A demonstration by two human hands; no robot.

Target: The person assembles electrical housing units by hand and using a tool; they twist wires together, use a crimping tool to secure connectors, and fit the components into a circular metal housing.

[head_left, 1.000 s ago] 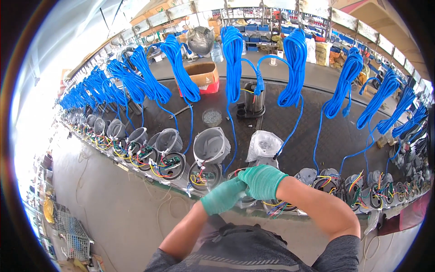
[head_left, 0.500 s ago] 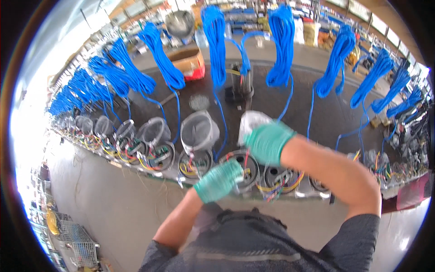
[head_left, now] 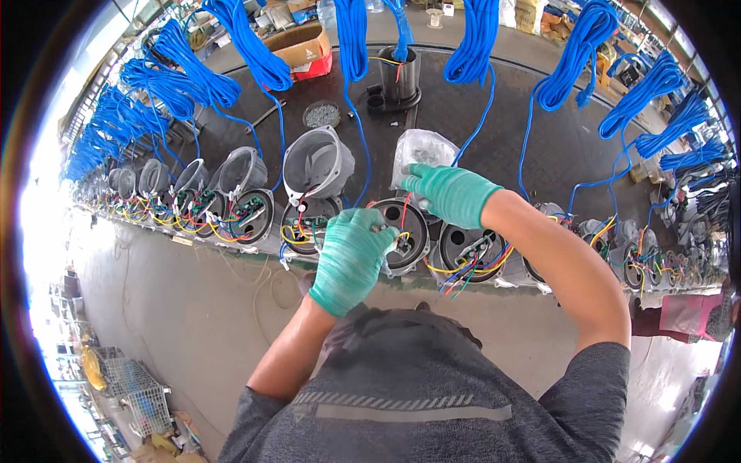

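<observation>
Both my hands wear green knit gloves. My left hand [head_left: 351, 258] is closed in a pinch at the left rim of a round black housing [head_left: 414, 231] with a grey edge; whatever its fingertips hold is hidden. Red and yellow wires show beside those fingers. Just beyond the housing stands a translucent cup-shaped cover [head_left: 423, 147], which looks wrapped in thin clear plastic. My right hand [head_left: 451, 194] is closed on the near side of this cover, fingers bent over its wall and thumb out of sight. A red wire runs between cover and housing.
More open housings with wires and a green circuit board [head_left: 248, 210] line the table edge, a clear cover [head_left: 318, 163] among them. Behind are a dish of small screws [head_left: 321, 115], a black cylinder [head_left: 400, 81], a cardboard box [head_left: 305, 52] and hanging blue cable coils [head_left: 472, 42].
The view has tipped downward, so the table sits higher in the picture. My left fingers, blurred before, are now pinched at the housing rim. My right hand stays at the cover.
</observation>
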